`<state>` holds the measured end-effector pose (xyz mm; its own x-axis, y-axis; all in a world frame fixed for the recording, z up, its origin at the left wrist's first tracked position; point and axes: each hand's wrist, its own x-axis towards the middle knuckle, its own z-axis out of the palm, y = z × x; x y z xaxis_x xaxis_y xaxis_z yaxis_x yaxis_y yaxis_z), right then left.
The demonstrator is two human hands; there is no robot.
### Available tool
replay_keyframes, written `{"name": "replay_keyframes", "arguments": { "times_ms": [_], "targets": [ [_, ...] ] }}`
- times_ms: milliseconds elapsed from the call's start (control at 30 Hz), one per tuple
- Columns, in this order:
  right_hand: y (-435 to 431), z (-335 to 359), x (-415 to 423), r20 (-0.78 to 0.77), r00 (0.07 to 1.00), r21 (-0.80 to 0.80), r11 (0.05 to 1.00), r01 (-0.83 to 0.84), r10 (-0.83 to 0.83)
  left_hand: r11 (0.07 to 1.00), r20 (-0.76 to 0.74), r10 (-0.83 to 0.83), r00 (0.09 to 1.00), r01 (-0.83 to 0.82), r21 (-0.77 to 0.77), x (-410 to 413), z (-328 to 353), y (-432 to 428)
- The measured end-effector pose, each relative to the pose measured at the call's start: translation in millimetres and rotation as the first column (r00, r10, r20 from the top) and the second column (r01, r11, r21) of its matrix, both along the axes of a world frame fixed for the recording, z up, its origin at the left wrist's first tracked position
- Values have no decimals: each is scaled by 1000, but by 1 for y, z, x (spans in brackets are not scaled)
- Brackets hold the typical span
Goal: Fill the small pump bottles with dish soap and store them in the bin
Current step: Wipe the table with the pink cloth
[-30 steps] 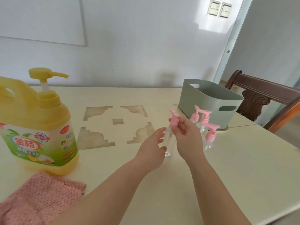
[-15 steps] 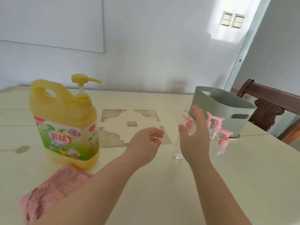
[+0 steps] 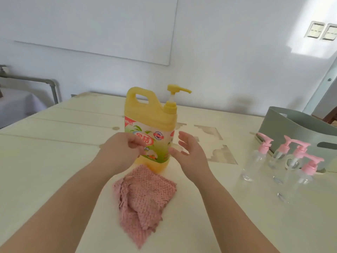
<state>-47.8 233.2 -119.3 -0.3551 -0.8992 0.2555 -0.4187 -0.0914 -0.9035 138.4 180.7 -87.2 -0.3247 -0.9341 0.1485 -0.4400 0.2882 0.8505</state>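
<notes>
A big yellow dish soap jug with a pump top stands upright at the table's middle. My left hand is in front of its label, fingers loosely curled and holding nothing. My right hand is spread open just right of the jug's lower side, and whether it touches the jug is unclear. Several small clear pump bottles with pink tops stand in a cluster at the right, apart from both hands. Behind them sits the grey-green bin, whose inside is hidden.
A crumpled pink cloth lies on the cream table just in front of the jug, between my forearms. A white wall runs behind the table. A grey pipe runs at the far left.
My right hand let go of the small bottle, which now stands with the others. Both hands and my view moved left to the jug.
</notes>
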Motion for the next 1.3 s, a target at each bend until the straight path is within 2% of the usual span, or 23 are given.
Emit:
{"name": "replay_keyframes", "arguments": {
  "times_ms": [100,200,400,533,633,800,967,1300],
  "targets": [
    [-5,-4,12,27,1000,30,999,13,-14,985,59,175,983,-175,0,23,-7,-19],
    [-13,-8,19,56,998,59,998,37,-40,976,-6,216,976,-216,32,28,-16,-38],
    [-30,-14,18,95,995,56,998,7,-12,981,-219,22,976,21,193,15,-32,-75],
    [-46,-16,1,90,996,67,997,-28,22,939,-362,-151,920,248,240,8,-36,-94],
    [-61,-17,-14,84,995,77,996,-55,49,920,-404,-195,894,309,240,-1,-37,-107],
    [-101,-13,-38,138,986,22,995,-100,96,949,-429,-124,895,233,212,-27,-29,-141],
    [-152,-12,-66,160,981,5,993,-114,112,980,-382,-26,924,100,174,-60,-26,-183],
    [-201,-29,-95,179,979,31,994,-106,99,979,-375,27,926,52,199,-95,-45,-224]
  ]
}}
